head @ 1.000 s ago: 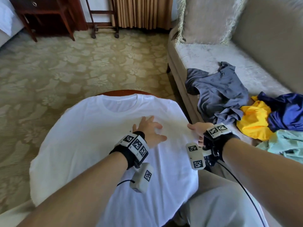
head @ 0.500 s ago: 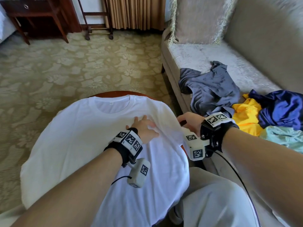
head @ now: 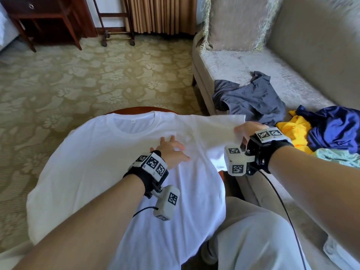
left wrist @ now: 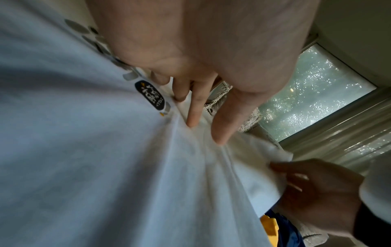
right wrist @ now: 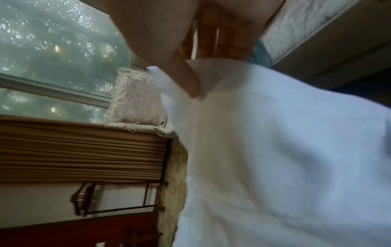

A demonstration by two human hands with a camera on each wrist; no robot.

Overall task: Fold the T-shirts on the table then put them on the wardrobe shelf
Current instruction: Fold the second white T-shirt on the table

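A white T-shirt [head: 101, 164] lies spread over a small round wooden table [head: 136, 109], collar at the far side. My left hand [head: 171, 151] presses flat on the shirt's chest with straight fingers [left wrist: 222, 127]. My right hand [head: 247, 129] pinches the shirt's right sleeve [head: 220, 123] and holds it lifted and stretched out toward the sofa; the thumb [right wrist: 186, 80] lies over the white cloth [right wrist: 275, 150]. The left wrist view shows the right hand [left wrist: 313, 188] gripping the sleeve edge.
A beige sofa [head: 243, 63] stands to the right with a cushion [head: 235, 22] and loose shirts: grey [head: 251, 98], yellow [head: 292, 131], dark blue [head: 335, 127], pale green [head: 339, 156]. Patterned carpet [head: 78, 84] lies beyond the table; a dark wooden side table [head: 39, 14] stands far left.
My right hand took hold of the right sleeve at the table's edge and lifted it up and out to the right. My left hand stayed pressed on the shirt.
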